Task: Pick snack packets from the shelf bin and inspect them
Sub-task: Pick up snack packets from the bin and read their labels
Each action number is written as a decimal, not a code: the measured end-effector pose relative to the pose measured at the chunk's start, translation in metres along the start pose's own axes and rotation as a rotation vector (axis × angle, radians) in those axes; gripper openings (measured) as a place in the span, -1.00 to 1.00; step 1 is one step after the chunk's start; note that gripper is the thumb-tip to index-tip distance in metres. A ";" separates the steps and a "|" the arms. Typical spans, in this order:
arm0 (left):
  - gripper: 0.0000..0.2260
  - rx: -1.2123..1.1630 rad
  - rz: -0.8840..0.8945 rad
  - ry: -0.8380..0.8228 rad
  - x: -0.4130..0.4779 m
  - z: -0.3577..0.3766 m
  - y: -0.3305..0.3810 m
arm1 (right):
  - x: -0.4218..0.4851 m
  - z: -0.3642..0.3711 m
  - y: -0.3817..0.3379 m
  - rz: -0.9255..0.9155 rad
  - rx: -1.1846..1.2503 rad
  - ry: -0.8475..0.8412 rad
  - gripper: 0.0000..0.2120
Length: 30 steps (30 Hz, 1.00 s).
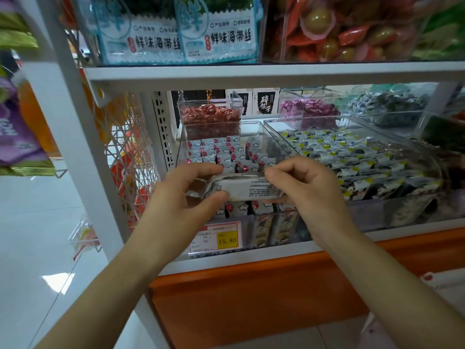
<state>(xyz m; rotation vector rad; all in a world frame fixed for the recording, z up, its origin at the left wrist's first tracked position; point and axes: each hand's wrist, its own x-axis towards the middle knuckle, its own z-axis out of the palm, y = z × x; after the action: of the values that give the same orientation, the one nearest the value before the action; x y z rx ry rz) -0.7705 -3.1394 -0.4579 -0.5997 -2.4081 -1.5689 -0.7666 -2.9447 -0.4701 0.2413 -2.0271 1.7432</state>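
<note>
While both hands hold 1 snack packet point(247, 188) level in front of the shelf bin point(254, 123), the step in hand is judged to be inspection, the pick itself being done; the packet lies lengthwise, its small-print side uppermost, just above the bin's front edge and clear of the stock below. The left hand point(186, 195) pinches the packet's left end, thumb beneath and fingers curled over the top; the right hand point(304, 187) pinches the right end likewise. Next move, as judged: turn the packet over to read its other face; this calls for a light grip at both ends so the wrapper is not crushed. Surroundings: rows of like packets stand upright in the bin; a small clear box of red sweets point(210, 117) stands at its rear; a second bin of yellow-cornered packets point(377, 159) lies just beside it on the right; a price tag point(219, 238) reading 15.80 hangs at the front. Obstruction: the upper shelf point(251, 71) overhangs, so headroom for any lift is limited.
</note>
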 end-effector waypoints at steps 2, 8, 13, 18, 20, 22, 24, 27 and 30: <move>-0.72 0.045 0.014 -0.009 -0.001 0.002 0.001 | 0.002 0.001 0.002 -0.031 -0.084 0.048 -0.86; -0.91 0.002 -0.029 0.096 0.003 0.003 0.003 | 0.002 0.009 0.001 -0.089 -0.144 0.007 -0.81; -0.80 0.020 -0.025 0.136 0.007 -0.002 0.001 | 0.001 0.011 0.002 -0.086 -0.120 -0.026 -0.84; -0.82 0.026 -0.069 0.205 0.009 -0.002 -0.004 | 0.000 0.008 -0.001 0.006 0.077 -0.145 -0.87; -0.80 -0.010 -0.098 0.246 0.010 -0.004 -0.006 | 0.001 0.004 -0.001 0.008 0.068 -0.240 -0.67; -0.75 -0.053 -0.123 0.233 0.010 -0.006 -0.006 | 0.002 0.003 -0.002 -0.014 0.022 -0.233 -0.62; -0.77 -0.072 -0.107 0.152 0.008 -0.004 -0.003 | 0.003 0.006 -0.002 -0.012 0.036 -0.137 -0.67; -0.71 0.012 -0.070 0.068 0.008 0.002 -0.002 | 0.008 0.010 -0.001 -0.024 0.008 -0.037 -0.72; -0.64 0.009 -0.082 0.082 0.016 0.007 0.000 | 0.018 0.014 -0.003 -0.021 -0.030 -0.034 -0.78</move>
<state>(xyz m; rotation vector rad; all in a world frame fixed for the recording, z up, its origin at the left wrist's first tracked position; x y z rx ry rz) -0.7842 -3.1293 -0.4554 -0.4317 -2.4058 -1.5810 -0.7843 -2.9556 -0.4613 0.2837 -2.0659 1.7058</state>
